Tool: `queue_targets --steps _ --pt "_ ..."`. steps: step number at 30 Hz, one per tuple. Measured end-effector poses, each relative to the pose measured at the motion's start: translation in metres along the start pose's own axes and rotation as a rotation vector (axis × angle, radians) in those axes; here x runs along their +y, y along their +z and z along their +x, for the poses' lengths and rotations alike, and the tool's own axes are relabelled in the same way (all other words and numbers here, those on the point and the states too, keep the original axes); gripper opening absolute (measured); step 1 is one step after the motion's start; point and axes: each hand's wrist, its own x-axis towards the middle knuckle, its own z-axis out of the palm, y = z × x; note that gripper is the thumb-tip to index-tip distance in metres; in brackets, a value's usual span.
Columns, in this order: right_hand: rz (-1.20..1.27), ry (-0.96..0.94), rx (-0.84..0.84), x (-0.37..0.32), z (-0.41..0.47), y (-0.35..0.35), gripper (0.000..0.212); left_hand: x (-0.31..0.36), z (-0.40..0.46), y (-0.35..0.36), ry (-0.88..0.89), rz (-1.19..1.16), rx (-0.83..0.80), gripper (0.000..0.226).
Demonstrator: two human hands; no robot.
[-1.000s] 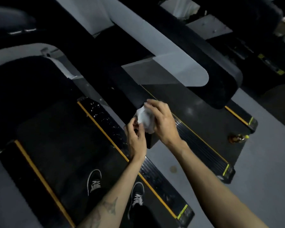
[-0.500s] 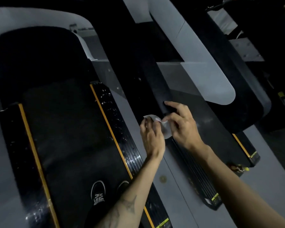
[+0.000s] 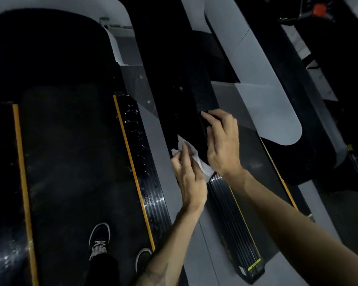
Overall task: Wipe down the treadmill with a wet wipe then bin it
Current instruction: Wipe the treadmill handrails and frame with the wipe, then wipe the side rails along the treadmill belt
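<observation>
Dim light, view from your head straight down. You stand on the belt of the treadmill [image 3: 70, 162], both black shoes [image 3: 99, 240] on it near the bottom of the view. Yellow strips run along each side of the belt; the right side rail [image 3: 141, 157] glistens with specks.

Your left hand [image 3: 189, 178] is out over the gap to the right of that rail. Its fingers are curled and pinch the wet wipe [image 3: 194, 155]; grip clamped on the wipe. The wipe is a white, partly unfolded sheet. One corner sticks up past the fingertips toward the top of the view; the other end trails down to the right, under the heel of your right hand. It lies against the lower end of the black arm rail [image 3: 180, 96] that slants up the middle of the view.

Your right hand [image 3: 222, 145] sits just right of the wipe. Fingers loosely bent, tips touching the dark surface of the arm rail above the wipe. Whether any finger grips the wipe, you cannot tell: the palm hides that edge. Grip looks relaxed, not closed round anything visible.

To the right, a neighbouring treadmill [image 3: 236, 223] with ribbed rail and grey cover [image 3: 262, 96]. Grey floor [image 3: 174, 153] between machines. A tattoo marks your left forearm [image 3: 163, 254].
</observation>
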Motion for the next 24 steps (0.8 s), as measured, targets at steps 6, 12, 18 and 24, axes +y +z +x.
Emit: queue_targets --steps 6,12,18,24 --pt "0.054 -0.145 -0.019 0.014 -0.002 0.01 0.043 0.005 -0.007 0.007 0.101 -0.112 0.058 0.046" --pt "0.018 -0.324 -0.129 0.029 -0.003 0.005 0.052 -0.001 0.006 0.013 0.167 -0.135 0.001 0.045" --pt "-0.04 -0.496 -0.351 0.042 0.012 -0.006 0.06 -0.021 -0.015 0.015 0.044 -0.143 -0.055 0.052" --pt "0.005 -0.478 -0.502 0.034 0.047 -0.01 0.061 -0.005 -0.009 0.023 0.007 -0.199 -0.016 0.049"
